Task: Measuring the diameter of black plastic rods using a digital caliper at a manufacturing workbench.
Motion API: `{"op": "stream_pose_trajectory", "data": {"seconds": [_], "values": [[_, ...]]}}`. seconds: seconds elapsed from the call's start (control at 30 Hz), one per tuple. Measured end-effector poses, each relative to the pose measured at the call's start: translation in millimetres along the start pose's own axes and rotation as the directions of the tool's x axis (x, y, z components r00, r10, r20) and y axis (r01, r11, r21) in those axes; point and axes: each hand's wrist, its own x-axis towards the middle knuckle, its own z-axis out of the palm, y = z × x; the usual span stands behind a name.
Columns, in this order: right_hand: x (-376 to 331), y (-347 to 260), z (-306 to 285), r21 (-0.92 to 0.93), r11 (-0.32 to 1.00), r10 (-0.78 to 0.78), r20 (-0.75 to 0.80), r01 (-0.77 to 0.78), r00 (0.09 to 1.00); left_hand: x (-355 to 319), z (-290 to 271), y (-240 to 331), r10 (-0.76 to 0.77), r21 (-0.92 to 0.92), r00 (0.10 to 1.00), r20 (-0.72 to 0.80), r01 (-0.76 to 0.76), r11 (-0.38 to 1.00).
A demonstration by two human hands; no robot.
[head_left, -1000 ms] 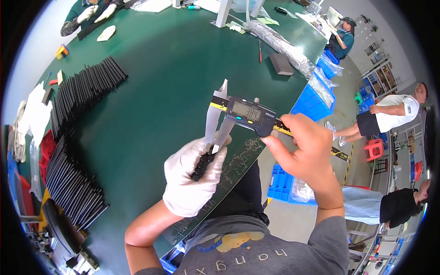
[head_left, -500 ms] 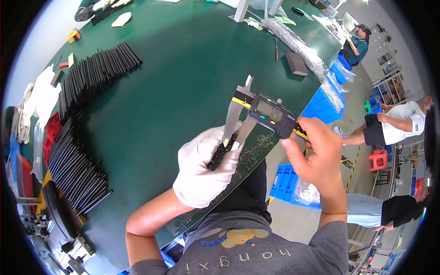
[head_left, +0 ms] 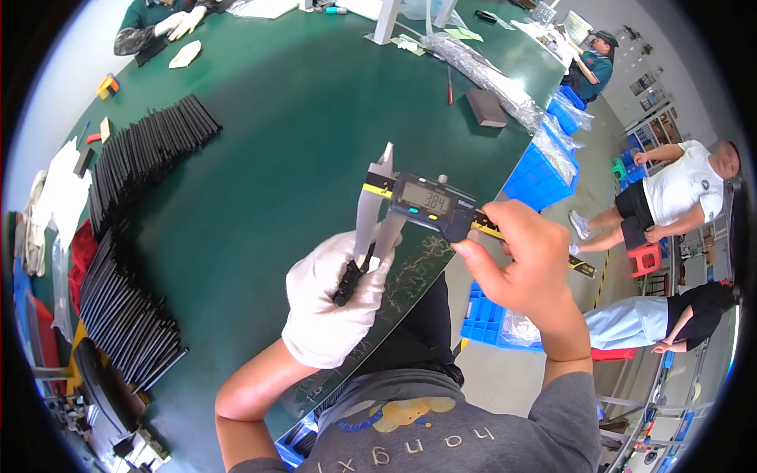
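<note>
My left hand [head_left: 322, 303], in a white glove, is closed around a small bundle of black rods [head_left: 345, 285], their ends showing above the fingers. Bare, my right hand [head_left: 530, 256] grips the beam of a digital caliper [head_left: 422, 197], its thumb near the sliding part. The caliper's jaws point down at the gloved hand, one on each side of a black rod end. The gap between them is narrow; whether both jaws touch the rod cannot be made out. Many more black rods [head_left: 150, 150] lie in a curved row on the green table [head_left: 276, 158].
Blue crates [head_left: 544, 177] with clear plastic stand along the table's right edge. A dark block [head_left: 486, 109], a plastic-wrapped bundle [head_left: 481, 71] and a red pen-like stick [head_left: 449, 85] lie at the far right. Two people stand right; gloved hands [head_left: 180, 25] work far left.
The caliper jaws have closed closer together around the rod end. In the picture, both hands and the caliper sit slightly further left, as the view has shifted.
</note>
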Motion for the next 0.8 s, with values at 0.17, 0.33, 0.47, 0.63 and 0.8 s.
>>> {"op": "stream_pose_trajectory", "data": {"seconds": [0.17, 0.33, 0.47, 0.63, 0.8], "values": [[4, 7, 0, 0.092, 0.995, -0.024, -0.054, 0.029, 0.998, 0, -2, -4, -0.063, -0.219, 0.987, 0.151, 0.095, 0.971], [17, 16, -1, 0.09, 0.991, -0.099, 0.012, 0.097, 0.995, 6, -9, -6, -0.063, -0.468, 0.932, 0.357, 0.237, 0.851], [22, 21, 0, 0.079, 0.985, -0.155, 0.027, 0.152, 0.988, 10, -14, -5, -0.049, -0.459, 0.905, 0.423, 0.261, 0.849], [28, 23, 0, 0.066, 0.984, -0.169, 0.044, 0.166, 0.985, 12, -17, -6, -0.06, -0.555, 0.863, 0.501, 0.374, 0.743], [31, 23, 1, 0.024, 0.985, -0.174, 0.04, 0.173, 0.984, 16, -19, -5, -0.056, -0.505, 0.849, 0.525, 0.364, 0.783]]}}
